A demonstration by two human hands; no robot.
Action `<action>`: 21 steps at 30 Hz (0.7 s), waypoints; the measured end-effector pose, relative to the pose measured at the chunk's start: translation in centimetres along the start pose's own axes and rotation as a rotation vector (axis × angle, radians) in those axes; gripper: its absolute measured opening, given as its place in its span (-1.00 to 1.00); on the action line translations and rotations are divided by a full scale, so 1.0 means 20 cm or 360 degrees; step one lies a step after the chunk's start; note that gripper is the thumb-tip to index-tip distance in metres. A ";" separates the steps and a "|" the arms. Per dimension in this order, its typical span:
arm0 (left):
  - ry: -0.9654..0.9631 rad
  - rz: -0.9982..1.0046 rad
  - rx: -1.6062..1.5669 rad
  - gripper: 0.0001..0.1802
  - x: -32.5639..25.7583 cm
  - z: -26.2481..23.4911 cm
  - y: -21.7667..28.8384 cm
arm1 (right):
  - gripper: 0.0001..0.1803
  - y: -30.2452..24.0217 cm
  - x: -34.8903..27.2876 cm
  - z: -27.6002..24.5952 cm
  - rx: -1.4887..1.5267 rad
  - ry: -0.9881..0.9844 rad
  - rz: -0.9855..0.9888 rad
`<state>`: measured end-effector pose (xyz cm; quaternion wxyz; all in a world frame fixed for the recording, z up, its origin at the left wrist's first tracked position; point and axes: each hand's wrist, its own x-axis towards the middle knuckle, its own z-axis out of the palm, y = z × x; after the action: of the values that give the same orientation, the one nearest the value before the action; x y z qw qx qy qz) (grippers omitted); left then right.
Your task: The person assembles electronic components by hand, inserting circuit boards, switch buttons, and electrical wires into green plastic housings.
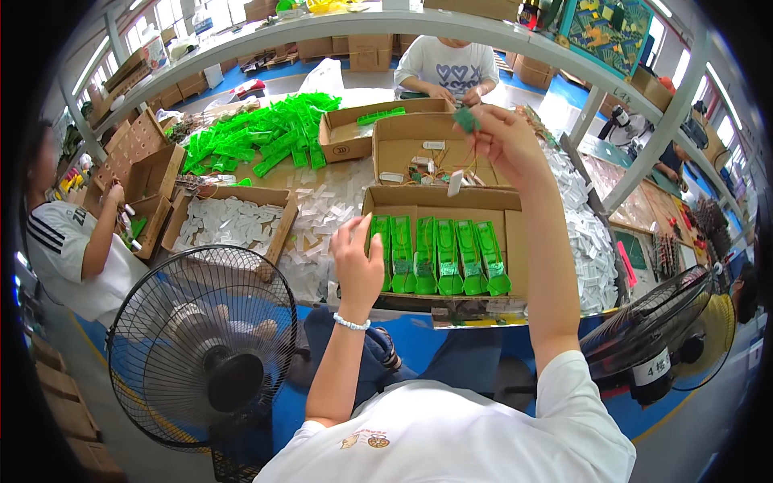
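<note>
Raised over the cardboard boxes, my right hand [509, 146] pinches a small green circuit board [465, 121] between thumb and fingers. Thin wires run down from it, and a small white block [455, 183] dangles below, apparently on those wires. My left hand [359, 262] has its fingers spread and holds nothing; it is at the left end of the near box, by the leftmost case. Several green see-through plastic cases [446, 249] stand in a row inside that cardboard box [515, 233], with boards and wires visible in their lower ends.
Behind lies another box [403, 129] with wired white parts. A heap of green cases [266, 133] is at the far left, near a box of white pieces [229, 221]. Fans [205, 346] flank me. Co-workers sit opposite and at the left. A shelf [362, 26] crosses above.
</note>
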<state>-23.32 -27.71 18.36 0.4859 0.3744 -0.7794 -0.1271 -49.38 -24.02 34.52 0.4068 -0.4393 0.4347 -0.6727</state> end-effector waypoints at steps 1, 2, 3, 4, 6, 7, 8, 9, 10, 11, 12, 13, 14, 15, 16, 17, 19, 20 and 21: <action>0.0034 0.0059 -0.0247 -0.58 0.05 -0.05 0.08 | -0.74 0.03 -0.08 0.05 -0.0166 -0.0053 -0.0023; 0.0010 0.0050 -0.0235 -0.58 0.08 -0.10 0.16 | -0.77 0.04 -0.17 0.10 -0.0333 -0.0108 -0.0041; 0.0015 0.0142 -0.0552 -0.59 0.11 -0.13 0.24 | -0.77 0.05 -0.26 0.14 -0.0320 -0.0088 -0.0019; 0.0027 0.0220 -0.0855 -0.60 0.13 -0.16 0.29 | -0.80 0.05 -0.34 0.19 -0.0449 -0.0204 -0.0033; -0.0131 0.0174 -0.1040 -0.63 0.14 -0.21 0.36 | -0.83 0.11 -0.46 0.27 -0.0555 -0.0326 -0.0014; -0.0260 0.0149 -0.1240 -0.66 0.13 -0.22 0.37 | -0.83 0.15 -0.51 0.30 -0.0487 -0.0294 0.0015; -0.0271 0.0114 -0.1222 -0.66 0.11 -0.22 0.35 | -0.83 0.18 -0.54 0.31 -0.0421 -0.0263 0.0045; -0.0414 0.0130 -0.1243 -0.68 0.09 -0.22 0.32 | -0.84 0.21 -0.56 0.30 -0.0417 -0.0226 0.0072; -0.0555 0.0145 -0.1264 -0.71 0.07 -0.23 0.31 | -0.84 0.23 -0.58 0.30 -0.0399 -0.0232 0.0101; -0.0633 -0.0007 -0.1338 -0.73 0.06 -0.25 0.32 | -0.84 0.26 -0.59 0.30 -0.0412 -0.0146 0.0109; -0.0630 -0.0034 -0.1315 -0.73 0.04 -0.25 0.30 | -0.84 0.28 -0.60 0.31 -0.0421 -0.0071 0.0112; -0.0668 -0.0122 -0.1466 -0.74 0.02 -0.24 0.29 | -0.85 0.31 -0.61 0.33 -0.0395 -0.0018 0.0125; -0.0696 -0.0208 -0.1614 -0.74 -0.01 -0.24 0.28 | -0.85 0.34 -0.63 0.34 -0.0372 -0.0046 0.0141; -0.0703 -0.0258 -0.1497 -0.75 -0.02 -0.25 0.26 | -0.85 0.37 -0.64 0.34 -0.0355 -0.0007 0.0163; -0.0668 -0.0263 -0.1464 -0.75 -0.03 -0.25 0.26 | -0.86 0.38 -0.66 0.33 -0.0345 0.0044 0.0176; -0.0688 -0.0373 -0.1577 -0.76 -0.03 -0.25 0.27 | -0.88 0.38 -0.67 0.31 -0.0304 -0.0018 0.0197; -0.0654 -0.0518 -0.1655 -0.80 -0.05 -0.23 0.25 | -0.88 0.42 -0.70 0.32 -0.0265 -0.0035 0.0120; -0.0618 -0.0523 -0.1613 -0.80 -0.06 -0.24 0.24 | -0.89 0.44 -0.70 0.34 -0.0242 -0.0013 0.0049; -0.0508 -0.0514 -0.1566 -0.81 -0.06 -0.25 0.24 | -0.88 0.44 -0.71 0.33 -0.0219 -0.0073 0.0062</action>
<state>-21.01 -22.71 22.70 0.4536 0.1939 -0.6246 -0.6054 -37.58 -14.93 24.42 0.3984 -0.4729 0.4790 -0.6230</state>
